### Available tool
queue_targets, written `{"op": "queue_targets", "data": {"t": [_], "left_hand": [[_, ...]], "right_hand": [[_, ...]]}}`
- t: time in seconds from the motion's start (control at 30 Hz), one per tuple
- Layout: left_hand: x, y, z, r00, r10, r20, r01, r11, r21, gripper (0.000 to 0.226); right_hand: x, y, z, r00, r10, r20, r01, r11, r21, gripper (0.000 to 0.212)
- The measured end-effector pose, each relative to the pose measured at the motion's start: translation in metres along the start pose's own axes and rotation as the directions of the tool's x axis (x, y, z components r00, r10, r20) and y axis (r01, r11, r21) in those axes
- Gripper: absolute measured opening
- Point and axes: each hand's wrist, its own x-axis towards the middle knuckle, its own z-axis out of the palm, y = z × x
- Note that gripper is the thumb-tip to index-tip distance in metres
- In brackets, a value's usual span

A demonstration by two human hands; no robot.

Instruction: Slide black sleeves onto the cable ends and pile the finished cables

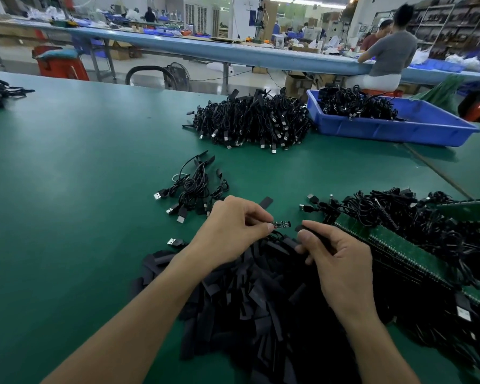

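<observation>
My left hand (pixel 233 225) pinches the cable end (pixel 281 224), with its small board pointing right. My right hand (pixel 341 261) pinches a black sleeve (pixel 301 228) just beside it, lined up for sliding on. Both are held over the sleeve heap (pixel 247 300), handy for restocking.

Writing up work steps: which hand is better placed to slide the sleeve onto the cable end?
Right. The right hand pinches a black sleeve just beside the small board that the left hand holds.
</observation>
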Motion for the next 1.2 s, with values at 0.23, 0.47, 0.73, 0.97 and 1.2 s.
{"op": "queue_targets", "data": {"t": [0.23,0.47,0.73,0.97,1.2], "left_hand": [[-0.002,0.004,0.002,0.999,0.030,0.031,-0.028,0.999,-0.038,0.004],[-0.001,0.003,0.003,0.999,0.025,0.026,-0.024,0.998,-0.058,0.003],[0.000,0.001,0.005,0.996,0.057,0.067,-0.050,0.993,-0.108,0.005],[0.003,-0.001,-0.002,0.987,0.059,0.148,-0.033,0.985,-0.168,0.007],[0.002,-0.002,-0.011,0.963,0.076,0.257,-0.020,0.977,-0.213,0.011]], "right_hand": [[0.000,0.000,0.000,0.999,-0.024,-0.030,0.024,1.000,-0.016,0.016],[-0.002,-0.004,0.002,0.998,-0.040,-0.047,0.039,0.999,-0.029,0.016],[-0.001,-0.004,0.002,0.999,-0.013,-0.039,0.013,1.000,0.007,0.023],[0.000,-0.006,-0.001,0.999,-0.006,0.043,0.004,0.999,0.036,0.024],[0.002,-0.010,-0.006,0.975,0.038,0.220,-0.054,0.996,0.070,0.024]]}}
